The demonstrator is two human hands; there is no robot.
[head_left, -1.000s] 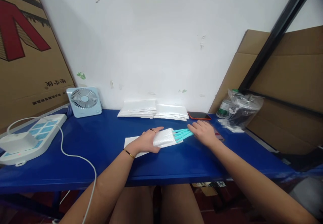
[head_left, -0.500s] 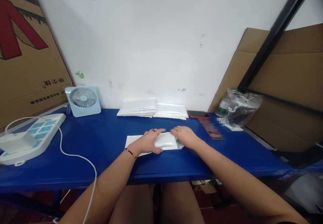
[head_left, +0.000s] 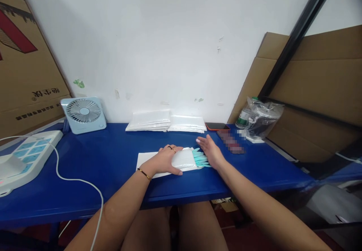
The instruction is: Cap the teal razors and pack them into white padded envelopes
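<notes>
A white bubble mailer (head_left: pixel 184 159) lies flat on the blue table with its mouth toward the right. Several thin turquoise sticks (head_left: pixel 199 158) fan out of that mouth; their kind is not clear. My left hand (head_left: pixel 166 159), wearing a ring, spans the mailer and holds it down, fingers over the far side and thumb at the near edge. Just right of the turquoise ends is my right hand (head_left: pixel 212 151), upright on its edge with fingers stretched out, its palm facing them. Whether it touches them is hard to see.
Two stacks of white mailers (head_left: pixel 148 121) stand against the wall. A light blue fan (head_left: pixel 84 114) and a power strip (head_left: pixel 31 155) with a white cable are at left. Phones (head_left: pixel 217 126), a bottle (head_left: pixel 243 118) and a plastic bag (head_left: pixel 263 117) sit at right, near cardboard (head_left: pixel 319 89).
My right hand has drawn back to the right from the mailer's mouth and straightened its fingers, exposing the turquoise sticks. My left hand stays on the mailer. The view has shifted slightly.
</notes>
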